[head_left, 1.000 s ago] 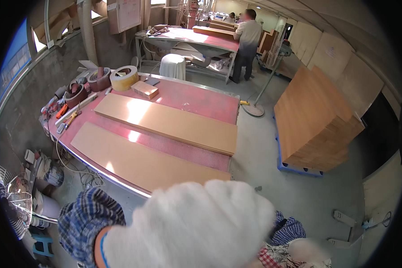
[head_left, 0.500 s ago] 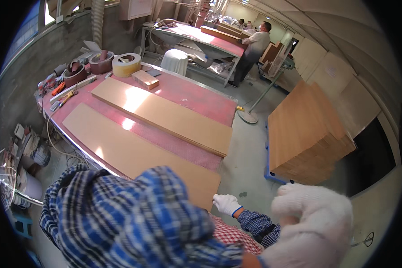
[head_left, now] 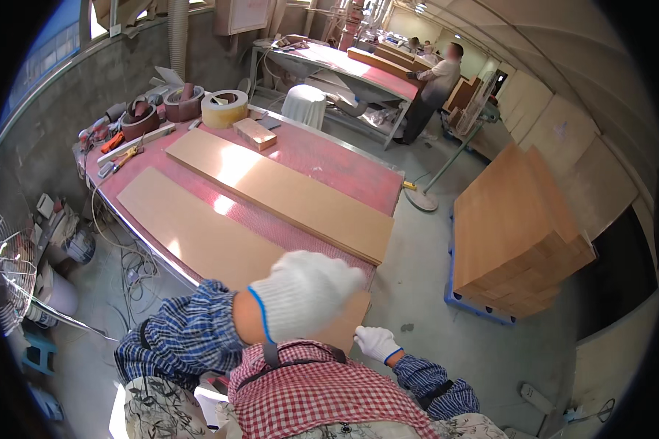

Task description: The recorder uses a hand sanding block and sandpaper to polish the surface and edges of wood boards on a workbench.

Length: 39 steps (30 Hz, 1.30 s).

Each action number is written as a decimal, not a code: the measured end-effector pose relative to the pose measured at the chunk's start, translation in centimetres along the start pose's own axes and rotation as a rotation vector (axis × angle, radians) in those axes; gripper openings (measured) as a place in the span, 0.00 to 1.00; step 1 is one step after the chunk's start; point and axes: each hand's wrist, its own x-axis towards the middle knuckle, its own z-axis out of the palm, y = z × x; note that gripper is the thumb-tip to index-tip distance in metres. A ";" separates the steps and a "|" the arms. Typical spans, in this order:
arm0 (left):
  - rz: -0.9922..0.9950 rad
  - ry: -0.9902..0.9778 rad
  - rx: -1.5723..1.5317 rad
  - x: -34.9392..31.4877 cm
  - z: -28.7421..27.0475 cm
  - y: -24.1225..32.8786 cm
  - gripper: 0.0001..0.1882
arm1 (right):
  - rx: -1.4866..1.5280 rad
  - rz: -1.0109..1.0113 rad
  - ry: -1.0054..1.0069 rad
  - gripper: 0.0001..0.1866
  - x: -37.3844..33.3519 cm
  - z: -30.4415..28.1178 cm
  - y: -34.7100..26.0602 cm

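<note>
A long tan board point(head_left: 190, 219) lies on the near side of the red-topped table point(head_left: 318, 161). My left hand point(head_left: 307, 296), in a white knit glove with a blue cuff, is over this board's right part and covers some of it; motion blurs its fingers. At the board's right end is my right hand point(head_left: 378, 344), gloved the same way, its fingers closed at the edge. Beyond lies a second tan stack of boards point(head_left: 285, 197), parallel to the first, with several thin layers showing along its front edge.
Tape rolls point(head_left: 225, 108), a small wood block point(head_left: 255, 134) and hand tools point(head_left: 128, 157) sit at the table's far left. A tall stack of brown boards point(head_left: 516, 227) stands on a blue pallet at right. Hoses point(head_left: 135, 271) and a fan point(head_left: 11, 267) are left. Another person point(head_left: 432, 91) works behind.
My left arm has swung back from across the front of the view, bringing its hand from the right to over the near board. My right hand stays at the board's end. The view has shifted slightly.
</note>
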 end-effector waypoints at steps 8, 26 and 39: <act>-0.627 0.091 -0.086 -4.6 19.1 -14.1 0.26 | 0.025 -0.062 0.015 0.10 0.8 -1.4 0.4; -1.057 0.167 -0.288 -4.3 27.7 -15.0 0.34 | 0.178 0.011 -0.011 0.13 0.5 -0.8 1.0; -1.067 0.191 -0.319 -4.4 27.5 -14.6 0.34 | 0.084 -0.158 0.029 0.08 2.3 -0.8 0.2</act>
